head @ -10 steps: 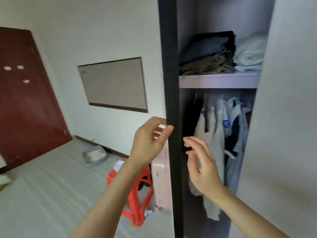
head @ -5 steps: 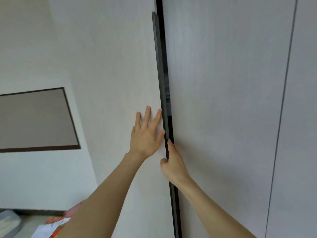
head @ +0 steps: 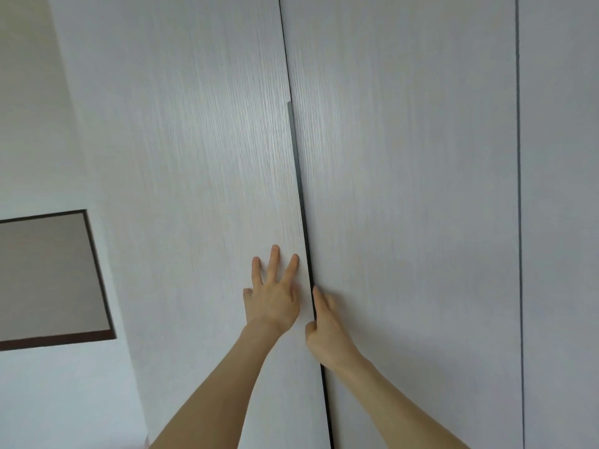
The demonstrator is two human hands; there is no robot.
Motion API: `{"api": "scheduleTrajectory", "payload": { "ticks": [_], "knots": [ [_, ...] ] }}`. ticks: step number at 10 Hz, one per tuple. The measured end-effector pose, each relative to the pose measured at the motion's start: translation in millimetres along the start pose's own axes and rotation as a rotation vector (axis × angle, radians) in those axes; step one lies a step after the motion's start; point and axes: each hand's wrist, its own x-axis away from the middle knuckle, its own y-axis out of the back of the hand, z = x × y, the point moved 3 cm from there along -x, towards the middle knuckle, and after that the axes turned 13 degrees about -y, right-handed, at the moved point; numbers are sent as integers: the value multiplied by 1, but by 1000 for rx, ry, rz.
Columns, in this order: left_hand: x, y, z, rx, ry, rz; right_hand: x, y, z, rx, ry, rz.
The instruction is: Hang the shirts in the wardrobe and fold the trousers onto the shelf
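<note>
Wardrobe door (head: 201, 189) under flat left hand (head: 272, 296), right hand (head: 327, 328) seemingly gripping edge

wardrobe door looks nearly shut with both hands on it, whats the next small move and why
Probably slip the right hand off the dark edge strip, since its fingers sit at the seam. The left hand lies flat on the left door and could then press it flush.

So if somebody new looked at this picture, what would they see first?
First the two hands low in the middle: the left hand lies flat with fingers spread on the pale left wardrobe door, and the right hand sits at the dark handle strip between the doors. The right wardrobe door fills the rest, and a brown-framed panel sits on the wall at far left.
</note>
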Motion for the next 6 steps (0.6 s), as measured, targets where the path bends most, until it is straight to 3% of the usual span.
{"api": "scheduleTrajectory", "payload": {
  "ticks": [1, 2, 4, 5, 6],
  "knots": [
    [-1, -2, 4, -39, -12, -1, -1, 3, 5, 339, 200, -175],
    [-2, 3, 14, -52, -18, -23, -9, 8, 7, 672, 242, -231],
    [-1, 7, 47, -105, 22, 44, -27, 14, 7, 995, 231, -257],
    [1, 9, 38, -92, 28, 4, -23, 23, 5, 932, 235, -191],
    [-8, 19, 25, -103, -16, -105, -13, 48, 19, 604, 298, -220]
  ]
}}
